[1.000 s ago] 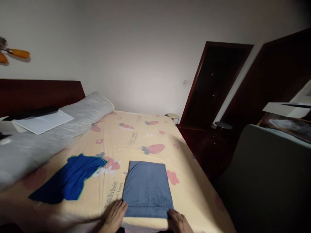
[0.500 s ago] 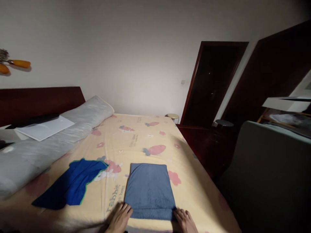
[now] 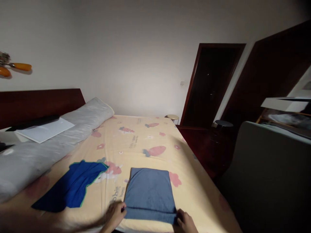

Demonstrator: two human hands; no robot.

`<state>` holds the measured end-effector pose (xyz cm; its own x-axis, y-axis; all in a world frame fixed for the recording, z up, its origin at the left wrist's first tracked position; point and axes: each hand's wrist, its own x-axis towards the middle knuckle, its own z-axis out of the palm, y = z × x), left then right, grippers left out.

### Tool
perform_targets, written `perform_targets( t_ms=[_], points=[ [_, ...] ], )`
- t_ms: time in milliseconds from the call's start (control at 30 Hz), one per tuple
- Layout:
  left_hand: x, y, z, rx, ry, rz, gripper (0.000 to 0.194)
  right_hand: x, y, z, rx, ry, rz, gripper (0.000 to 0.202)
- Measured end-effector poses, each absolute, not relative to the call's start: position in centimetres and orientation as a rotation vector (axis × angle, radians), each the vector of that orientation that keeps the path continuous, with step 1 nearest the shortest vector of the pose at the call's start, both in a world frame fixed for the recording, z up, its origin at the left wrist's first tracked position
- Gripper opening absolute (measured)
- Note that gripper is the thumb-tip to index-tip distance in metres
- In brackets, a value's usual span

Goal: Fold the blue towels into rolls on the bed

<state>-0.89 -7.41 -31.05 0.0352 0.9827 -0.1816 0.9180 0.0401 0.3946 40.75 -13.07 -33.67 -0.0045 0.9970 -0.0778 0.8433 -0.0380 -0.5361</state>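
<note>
A grey-blue cloth (image 3: 150, 191) lies flat in a folded rectangle on the bed, with a narrow fold along its near edge. At its near left corner my left hand (image 3: 116, 213) pinches the cloth's edge, fingers closed. My right hand (image 3: 186, 221) grips the near right corner, its fingers curled together. To the left lies a bright blue cloth (image 3: 77, 184) with green edging, loosely spread and touched by neither hand.
The bed has a yellow patterned sheet (image 3: 131, 142). Along its left side runs a grey rolled quilt (image 3: 89, 113) bearing a white flat board (image 3: 46, 129). A dark grey panel (image 3: 269, 174) stands at the right, and two stools (image 3: 173, 117) (image 3: 224, 123) are beyond the bed.
Both hands have gone from resting at the near corners to gripping them. The grey-blue cloth has shifted slightly nearer, and its near fold looks wider.
</note>
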Motion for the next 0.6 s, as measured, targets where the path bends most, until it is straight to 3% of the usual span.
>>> perform_targets(
  t_ms=[133,267,400,600],
  points=[
    [-1.3,-7.2,-32.0,1.930,1.925,0.300,0.013,41.0,-13.1,-33.6,-2.009,-1.964,0.257,0.028],
    [-1.4,-7.5,-32.3,1.981,1.907,0.350,0.012,38.6,-13.7,-33.5,-1.608,-2.236,-0.018,0.052],
    [-1.7,-7.6,-31.9,1.977,1.862,0.332,0.009,30.7,-14.0,-36.0,-1.102,-2.424,-0.139,0.080],
    [-1.8,-7.4,-32.0,1.973,1.862,0.308,0.012,17.8,-11.2,-40.5,-1.070,-2.233,-0.469,0.109]
  ],
)
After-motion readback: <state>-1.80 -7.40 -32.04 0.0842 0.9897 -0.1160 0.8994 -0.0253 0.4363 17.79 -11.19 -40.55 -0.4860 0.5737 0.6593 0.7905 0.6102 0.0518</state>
